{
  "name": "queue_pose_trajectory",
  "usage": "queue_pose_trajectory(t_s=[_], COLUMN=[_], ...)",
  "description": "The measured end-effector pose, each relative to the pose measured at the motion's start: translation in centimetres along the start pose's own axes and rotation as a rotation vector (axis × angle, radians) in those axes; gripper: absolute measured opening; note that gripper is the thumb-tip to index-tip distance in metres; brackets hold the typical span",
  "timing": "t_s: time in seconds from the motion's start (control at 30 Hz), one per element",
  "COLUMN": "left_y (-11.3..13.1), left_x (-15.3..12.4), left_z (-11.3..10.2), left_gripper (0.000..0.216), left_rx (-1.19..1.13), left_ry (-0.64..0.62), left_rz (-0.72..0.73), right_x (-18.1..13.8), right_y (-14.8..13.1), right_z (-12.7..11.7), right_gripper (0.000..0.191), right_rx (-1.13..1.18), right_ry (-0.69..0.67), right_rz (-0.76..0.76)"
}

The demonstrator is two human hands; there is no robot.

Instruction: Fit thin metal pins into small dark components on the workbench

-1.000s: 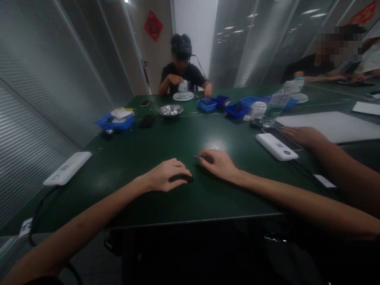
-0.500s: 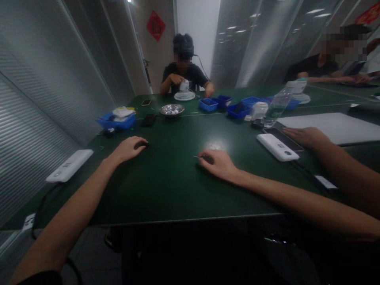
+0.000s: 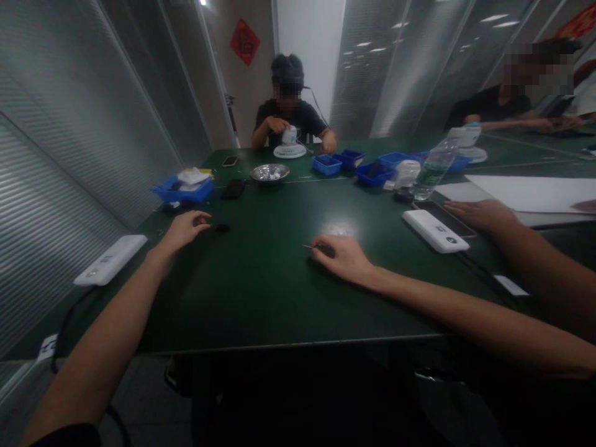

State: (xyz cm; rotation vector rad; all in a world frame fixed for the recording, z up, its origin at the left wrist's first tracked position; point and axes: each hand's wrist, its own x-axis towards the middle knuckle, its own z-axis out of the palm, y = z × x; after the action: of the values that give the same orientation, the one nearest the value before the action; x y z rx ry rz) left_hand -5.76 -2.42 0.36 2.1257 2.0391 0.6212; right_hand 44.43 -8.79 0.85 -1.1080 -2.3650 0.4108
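Observation:
My left hand (image 3: 185, 228) hovers at or just above the green table (image 3: 261, 292), its thumb and fingers curled but apart, with nothing visible in them. Just right of its fingertips lies a small flat black round piece (image 3: 222, 228). My right hand (image 3: 342, 256) rests on the table, closed around what looks like a screwdriver (image 3: 307, 246). Its thin metal shaft points left, and the dark handle is mostly hidden in my fingers.
Farther off are a blue tray (image 3: 186, 194), a metal bowl (image 3: 270, 176), a phone (image 3: 233, 189), and blue bins (image 3: 326, 165). A power bank (image 3: 435, 231), phone, and bottle (image 3: 435, 167) stand right, beside a co-worker's hand (image 3: 484, 214). Another white power bank (image 3: 110, 259) lies left.
My left hand has let go of the black round piece and moved left, leaving it on the table. My right hand has stayed put. A white sheet at right has shifted.

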Motion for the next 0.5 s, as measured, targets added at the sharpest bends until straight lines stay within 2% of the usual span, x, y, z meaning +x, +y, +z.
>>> queue_pose_trajectory(t_s=[0.17, 0.37, 0.5], left_y=[-0.3, 1.2, 1.9], left_x=[0.4, -0.2, -0.3], left_z=[-0.1, -0.3, -0.4], left_gripper=[0.037, 0.034, 0.035], left_rx=[0.07, 0.021, -0.065], left_ry=[-0.027, 0.074, 0.081], left_rz=[-0.067, -0.073, -0.119], right_x=[-0.1, -0.1, -0.1], right_y=[-0.1, -0.3, -0.3], right_z=[0.0, -0.3, -0.3], right_gripper=[0.022, 0.022, 0.022], right_rx=[0.002, 0.011, 0.006], right_ry=[-0.006, 0.0, -0.01], right_rz=[0.004, -0.015, -0.011])
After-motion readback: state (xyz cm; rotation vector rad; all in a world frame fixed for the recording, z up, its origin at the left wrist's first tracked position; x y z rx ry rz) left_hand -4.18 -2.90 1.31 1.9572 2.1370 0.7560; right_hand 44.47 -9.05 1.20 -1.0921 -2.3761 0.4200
